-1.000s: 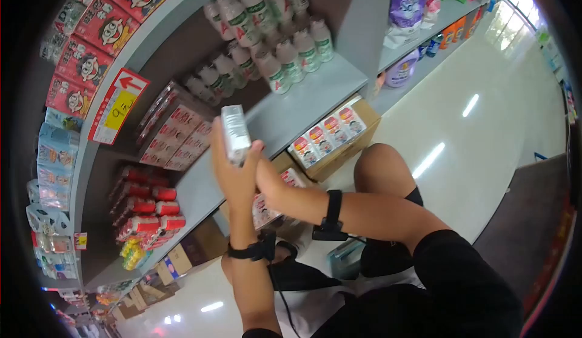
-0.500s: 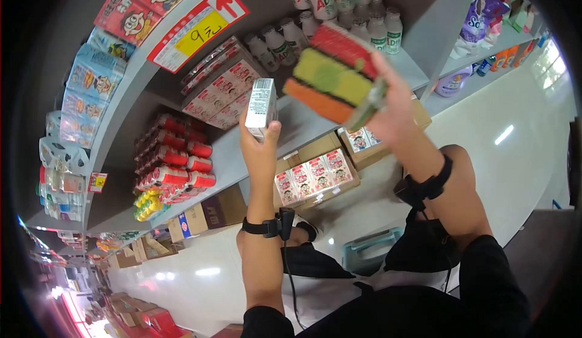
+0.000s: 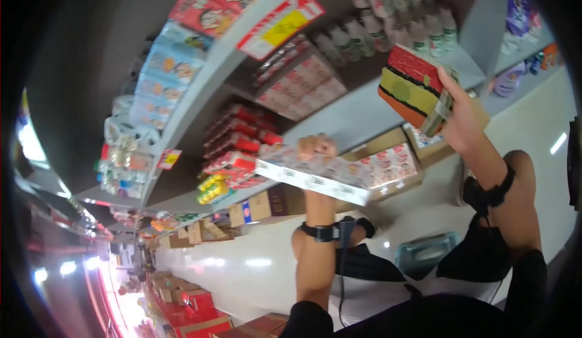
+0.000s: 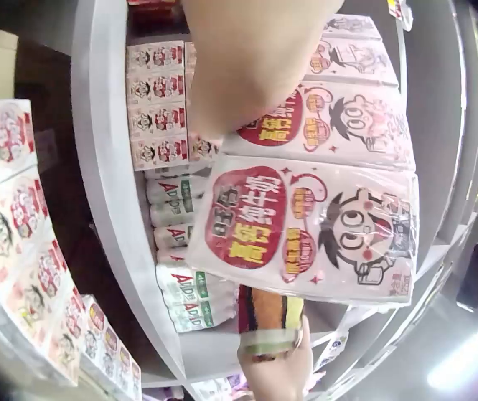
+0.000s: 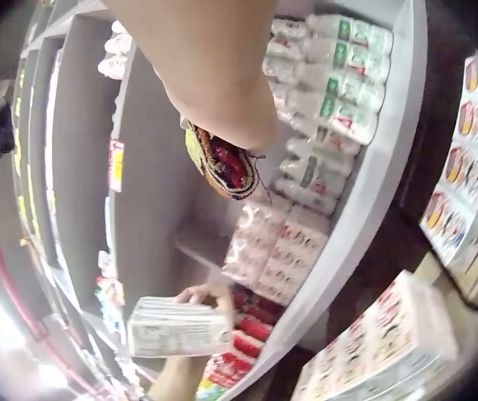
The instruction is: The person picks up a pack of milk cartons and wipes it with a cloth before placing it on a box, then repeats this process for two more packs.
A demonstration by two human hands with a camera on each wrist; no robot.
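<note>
My left hand (image 3: 318,146) grips a clear-wrapped pack of milk cartons (image 3: 312,180), its fingers curled over the top edge. In the left wrist view the cartons' printed fronts (image 4: 310,230) face the camera, with a cartoon face and red label. Off to the right, my right hand (image 3: 462,117) holds a thick striped cloth (image 3: 412,86) in red, yellow-green and orange with black lines. The cloth (image 5: 222,163) shows a rolled, dark red end in the right wrist view. The two hands are well apart, both in front of the shelf.
A grey shelf (image 3: 364,117) carries milk packs (image 3: 303,89), red bottle packs (image 3: 239,135) and white bottles (image 3: 364,32). A price sign (image 3: 282,24) hangs on the upper shelf edge. Below stand open boxes of cartons (image 3: 391,163). A teal stool (image 3: 427,247) sits between the knees.
My right hand has come away from the left hand and moved right with the cloth. My left hand has turned the pack so its long row of cartons shows. The head view has shifted.
</note>
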